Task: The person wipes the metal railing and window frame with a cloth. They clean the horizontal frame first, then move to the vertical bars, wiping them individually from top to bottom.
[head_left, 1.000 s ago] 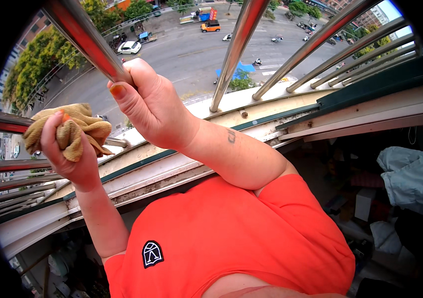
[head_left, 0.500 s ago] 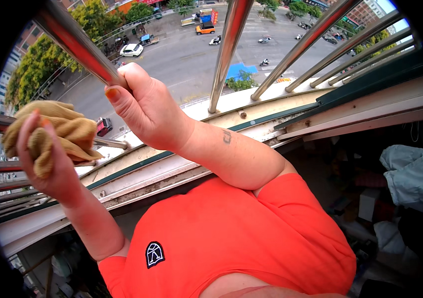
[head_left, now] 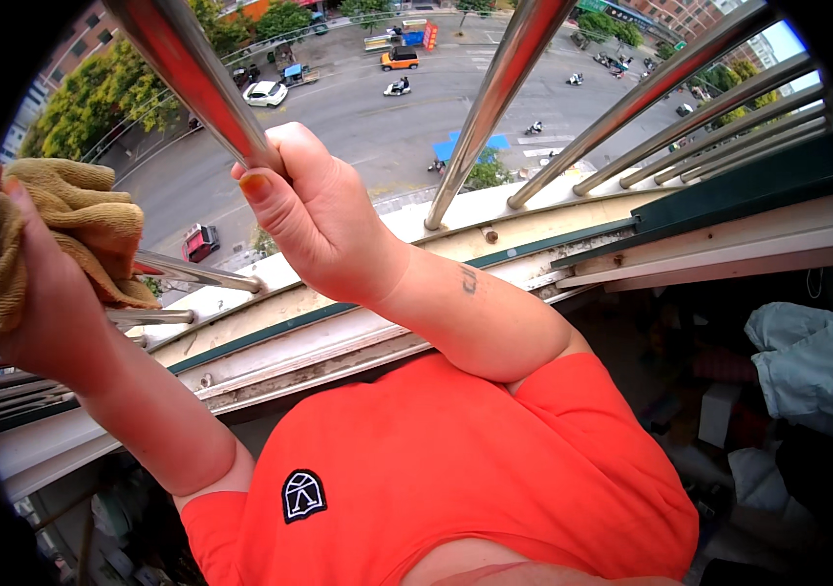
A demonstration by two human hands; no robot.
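Observation:
My left hand [head_left: 40, 303] is closed on a bunched tan cloth [head_left: 89, 210] at the far left, beside the outer window bars. Folds of the cloth stick out past my fingers, and part of that hand runs into the dark rim. Nearer the middle, my right hand [head_left: 323, 215] wraps round a thick shiny metal bar [head_left: 196, 73], thumb towards me. Its forearm reaches across above the window sill [head_left: 367, 337]. Reddish reflections show on the bar.
More metal bars [head_left: 504, 93] rise from the ledge on the right, beside a dark green window frame [head_left: 758, 181]. Far below lies a street [head_left: 338, 137] with vehicles and trees. Indoors at the right are a pale blue fabric bundle [head_left: 812, 361] and a white box [head_left: 719, 415].
My left hand has moved outward to the left with the cloth. My right hand keeps its grip on the bar, and the view has shifted slightly.

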